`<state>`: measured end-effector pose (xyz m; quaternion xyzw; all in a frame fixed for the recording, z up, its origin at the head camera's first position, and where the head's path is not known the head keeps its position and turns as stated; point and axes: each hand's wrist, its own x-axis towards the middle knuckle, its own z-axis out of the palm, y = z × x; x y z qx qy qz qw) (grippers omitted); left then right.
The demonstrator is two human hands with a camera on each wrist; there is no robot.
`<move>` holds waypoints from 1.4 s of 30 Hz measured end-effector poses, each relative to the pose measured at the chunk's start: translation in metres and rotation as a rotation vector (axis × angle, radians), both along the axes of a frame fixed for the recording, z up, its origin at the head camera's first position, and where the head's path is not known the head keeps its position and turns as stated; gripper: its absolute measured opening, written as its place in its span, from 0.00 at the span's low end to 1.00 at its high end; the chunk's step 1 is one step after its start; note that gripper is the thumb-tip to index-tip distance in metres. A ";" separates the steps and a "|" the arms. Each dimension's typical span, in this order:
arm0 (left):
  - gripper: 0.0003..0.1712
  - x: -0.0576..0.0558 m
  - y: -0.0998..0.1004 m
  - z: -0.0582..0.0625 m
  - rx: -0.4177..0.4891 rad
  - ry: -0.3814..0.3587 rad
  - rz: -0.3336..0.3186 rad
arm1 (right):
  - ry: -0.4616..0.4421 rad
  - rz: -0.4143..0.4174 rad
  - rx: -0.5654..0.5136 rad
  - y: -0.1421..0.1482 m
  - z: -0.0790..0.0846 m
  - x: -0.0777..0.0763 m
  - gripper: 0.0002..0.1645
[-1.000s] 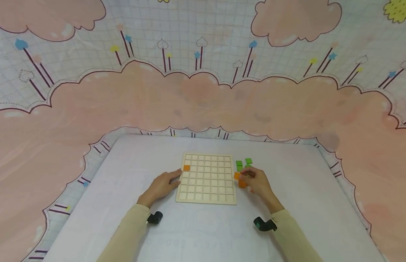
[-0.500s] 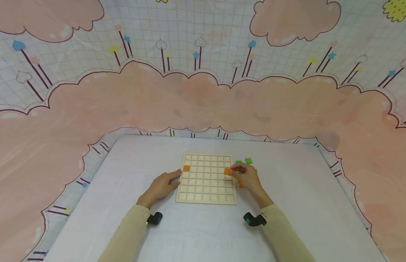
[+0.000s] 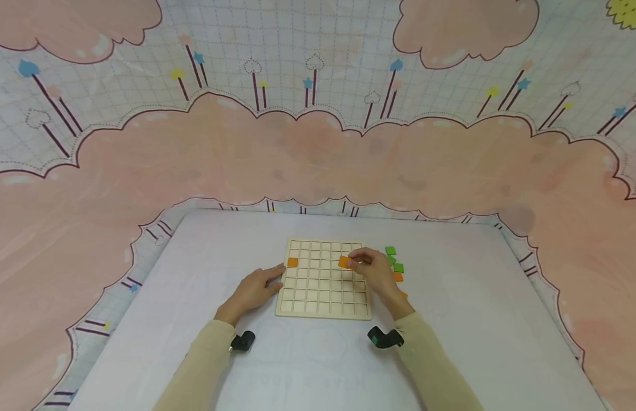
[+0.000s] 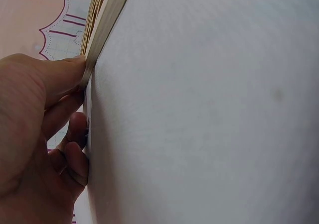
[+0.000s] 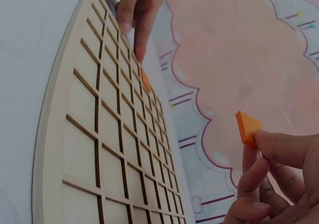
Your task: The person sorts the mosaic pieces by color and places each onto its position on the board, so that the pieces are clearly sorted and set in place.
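A pale wooden grid board (image 3: 323,315) lies flat in the middle of the table, with one orange square tile (image 3: 293,262) in a cell near its left edge. My left hand (image 3: 250,292) rests at the board's left side; in the left wrist view its thumb (image 4: 67,74) touches the board edge (image 4: 107,22). Between thumb and fingertips, my right hand (image 3: 375,274) pinches a second orange square tile (image 3: 344,262) over the right part of the grid. The right wrist view shows this tile (image 5: 247,128) held tilted, apart from the board.
Just right of the board lie several green tiles (image 3: 391,250) and at least two orange tiles (image 3: 398,277), partly hidden behind my right hand. The white table (image 3: 451,274) extends around them. A patterned cloth (image 3: 318,154) rises behind the table.
My right hand has carried the orange tile leftward from the loose tiles to above the board. The left hand stays at the board's left edge.
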<state>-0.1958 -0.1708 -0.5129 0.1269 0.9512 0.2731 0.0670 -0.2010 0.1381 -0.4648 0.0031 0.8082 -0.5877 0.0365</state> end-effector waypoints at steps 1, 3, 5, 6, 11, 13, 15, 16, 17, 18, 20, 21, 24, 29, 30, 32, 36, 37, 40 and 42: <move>0.29 0.000 0.000 0.000 0.004 0.001 -0.002 | 0.002 0.002 -0.003 -0.002 0.000 0.000 0.10; 0.29 0.000 -0.001 0.000 0.002 0.004 -0.005 | 0.003 0.008 -0.010 -0.005 0.000 -0.001 0.10; 0.29 0.000 -0.001 0.000 -0.005 0.006 -0.008 | -0.011 0.011 -0.027 -0.009 0.000 -0.002 0.10; 0.29 0.000 -0.001 0.000 -0.010 0.005 -0.008 | -0.014 0.015 -0.033 -0.010 0.000 -0.003 0.10; 0.29 -0.001 -0.001 0.001 -0.015 0.002 -0.005 | -0.036 0.016 -0.052 -0.017 -0.001 -0.008 0.09; 0.29 -0.001 0.000 0.001 0.001 -0.011 -0.003 | -0.041 0.011 -0.061 -0.019 -0.001 -0.010 0.09; 0.30 -0.001 0.000 0.001 0.004 -0.010 -0.001 | -0.046 0.008 -0.067 -0.023 -0.003 -0.012 0.09; 0.30 -0.001 0.000 0.001 0.005 -0.011 0.000 | -0.048 0.009 -0.074 -0.024 -0.004 -0.013 0.09; 0.30 -0.001 0.001 0.001 0.008 -0.015 0.003 | -0.049 0.009 -0.080 -0.026 -0.005 -0.014 0.09; 0.30 -0.001 0.001 0.000 0.013 -0.018 0.003 | -0.051 0.007 -0.082 -0.028 -0.005 -0.015 0.09; 0.30 -0.002 0.001 -0.001 0.007 -0.014 0.002 | -0.064 0.007 -0.095 -0.032 -0.007 -0.017 0.09; 0.30 -0.002 0.001 -0.001 0.003 -0.012 0.002 | -0.071 0.005 -0.103 -0.033 -0.008 -0.018 0.09; 0.29 -0.002 0.000 -0.002 -0.005 -0.006 0.000 | -0.079 -0.005 -0.097 -0.039 -0.010 -0.020 0.08; 0.30 -0.002 -0.001 -0.003 -0.012 -0.006 0.007 | -0.064 -0.023 -0.070 -0.048 -0.016 -0.025 0.08; 0.30 -0.002 -0.001 -0.003 -0.011 -0.008 0.005 | -0.064 -0.026 -0.067 -0.049 -0.017 -0.025 0.08; 0.30 -0.001 -0.001 -0.002 -0.013 -0.005 -0.002 | -0.058 -0.028 -0.060 -0.053 -0.018 -0.027 0.08; 0.30 0.000 -0.001 -0.001 -0.017 -0.008 -0.006 | -0.052 -0.034 -0.041 -0.061 -0.021 -0.030 0.08; 0.30 0.000 -0.001 -0.001 -0.018 -0.009 -0.006 | -0.045 -0.034 -0.030 -0.063 -0.022 -0.030 0.08; 0.30 0.001 -0.001 0.001 -0.022 -0.013 -0.003 | -0.039 -0.031 -0.002 -0.068 -0.024 -0.033 0.07; 0.30 0.001 -0.001 0.002 -0.024 -0.011 -0.003 | -0.036 -0.026 0.014 -0.071 -0.026 -0.035 0.07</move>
